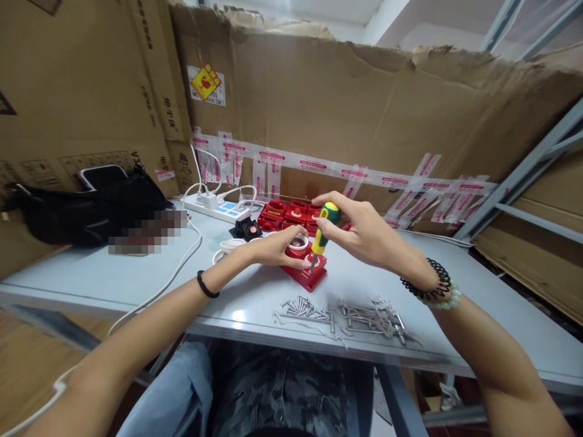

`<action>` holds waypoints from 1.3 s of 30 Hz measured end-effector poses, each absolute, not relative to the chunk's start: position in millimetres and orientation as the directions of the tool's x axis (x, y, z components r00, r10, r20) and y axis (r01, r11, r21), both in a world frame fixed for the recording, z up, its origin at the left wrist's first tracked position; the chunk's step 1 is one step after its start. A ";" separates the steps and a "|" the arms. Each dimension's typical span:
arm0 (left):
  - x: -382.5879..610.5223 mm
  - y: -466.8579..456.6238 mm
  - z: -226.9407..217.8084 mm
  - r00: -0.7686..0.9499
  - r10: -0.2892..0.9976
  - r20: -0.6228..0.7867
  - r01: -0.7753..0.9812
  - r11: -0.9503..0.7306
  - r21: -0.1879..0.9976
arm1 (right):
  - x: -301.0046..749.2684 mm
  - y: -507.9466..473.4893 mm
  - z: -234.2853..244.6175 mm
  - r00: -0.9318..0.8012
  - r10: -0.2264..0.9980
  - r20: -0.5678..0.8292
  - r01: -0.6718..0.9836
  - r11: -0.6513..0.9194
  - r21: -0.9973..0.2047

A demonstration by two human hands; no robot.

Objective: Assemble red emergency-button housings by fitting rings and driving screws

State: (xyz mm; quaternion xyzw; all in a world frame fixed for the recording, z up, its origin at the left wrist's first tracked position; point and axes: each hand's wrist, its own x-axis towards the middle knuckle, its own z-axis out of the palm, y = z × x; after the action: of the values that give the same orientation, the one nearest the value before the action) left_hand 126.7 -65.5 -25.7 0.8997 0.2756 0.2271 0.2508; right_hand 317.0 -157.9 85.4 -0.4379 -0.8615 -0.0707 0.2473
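- Loose screws and metal clips are lying unfitted, just nearer than both hands.
- Left hand is half-closing over the red housing, pinning it to the table.
- Right hand is gripping a green-yellow screwdriver, its tip standing in the housing directly beneath.
- Further red housings are sitting just beyond the hands; whether they are finished cannot be told.

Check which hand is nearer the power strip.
Left. Left hand, holding the red block, sits just right of the power strip; right hand, gripping the screwdriver, is farther right.
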 end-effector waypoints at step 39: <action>127.7 -64.3 -25.7 0.744 0.608 0.278 0.393 -0.734 0.554 | 312.4 -157.2 74.3 -0.456 0.643 0.615 0.732 0.664 -0.152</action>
State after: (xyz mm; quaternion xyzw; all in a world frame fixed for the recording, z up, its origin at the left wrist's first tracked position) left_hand 127.7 -64.3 -25.7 0.9031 0.2771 0.2265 0.2373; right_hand 312.4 -157.2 74.3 -0.4041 -0.8506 -0.0674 0.3295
